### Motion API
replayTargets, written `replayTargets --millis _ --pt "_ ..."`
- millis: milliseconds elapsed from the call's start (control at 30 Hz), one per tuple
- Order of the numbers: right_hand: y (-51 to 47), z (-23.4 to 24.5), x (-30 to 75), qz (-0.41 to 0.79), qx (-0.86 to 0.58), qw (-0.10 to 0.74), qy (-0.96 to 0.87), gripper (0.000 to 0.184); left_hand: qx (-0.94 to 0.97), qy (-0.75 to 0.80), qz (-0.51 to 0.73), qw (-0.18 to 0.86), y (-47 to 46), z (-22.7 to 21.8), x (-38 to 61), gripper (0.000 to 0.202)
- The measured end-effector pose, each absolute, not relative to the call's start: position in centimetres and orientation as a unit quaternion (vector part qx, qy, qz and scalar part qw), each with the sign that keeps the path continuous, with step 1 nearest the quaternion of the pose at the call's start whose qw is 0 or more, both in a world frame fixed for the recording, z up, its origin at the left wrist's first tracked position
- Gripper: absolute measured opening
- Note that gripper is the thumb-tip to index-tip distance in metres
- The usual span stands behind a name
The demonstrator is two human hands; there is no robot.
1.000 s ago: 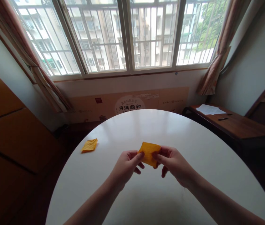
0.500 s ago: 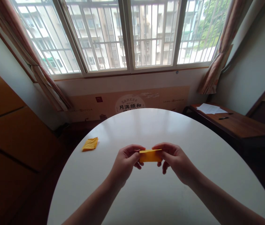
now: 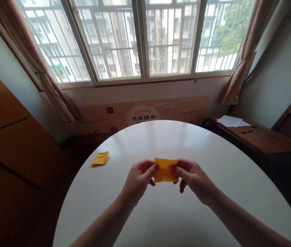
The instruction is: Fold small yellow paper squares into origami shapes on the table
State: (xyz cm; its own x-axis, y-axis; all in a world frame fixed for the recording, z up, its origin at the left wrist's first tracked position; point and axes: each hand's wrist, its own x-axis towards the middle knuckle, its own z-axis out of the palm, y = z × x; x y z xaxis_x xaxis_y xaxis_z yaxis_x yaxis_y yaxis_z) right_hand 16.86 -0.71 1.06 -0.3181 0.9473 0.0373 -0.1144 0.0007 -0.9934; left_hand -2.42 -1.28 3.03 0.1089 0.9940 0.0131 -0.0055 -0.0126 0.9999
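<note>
Orange paper [image 3: 165,170]: folded rectangle, held above the worktop [image 3: 212,154]. Left hand [image 3: 138,178] and right hand [image 3: 190,176] each pinched one end. Second folded piece [image 3: 100,159] lay apart at left, seemingly finished; the held one looked only partly folded.

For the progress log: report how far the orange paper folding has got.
Done: one folded piece lies near the table's left edge. In hand: the left hand and right hand pinch a second piece by its sides, above the table. Left: finishing this piece, seemingly; no other orange sheets show.
</note>
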Motion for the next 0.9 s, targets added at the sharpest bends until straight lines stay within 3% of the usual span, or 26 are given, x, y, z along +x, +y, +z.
replayTargets --millis 167,467,767,900 --pt "-0.7 0.9 16.7 0.602 -0.395 0.406 -0.563 0.048 0.519 0.491 0.469 0.52 -1.2 2.8 -2.4 0.041" --pt "-0.6 0.5 16.5 0.655 -0.377 0.326 -0.569 0.042 0.495 0.486 0.492 0.526 -0.8 2.5 -2.8 0.041" --pt "-0.5 0.2 16.6 0.651 -0.377 0.381 -0.537 0.033 0.521 0.471 0.491 0.515 -0.4 2.6 -3.0 0.041" --pt "-0.3 -0.1 16.4 0.538 -0.395 0.487 -0.563 0.025 0.563 0.489 0.51 0.428 -0.1 2.2 -3.4 0.032"
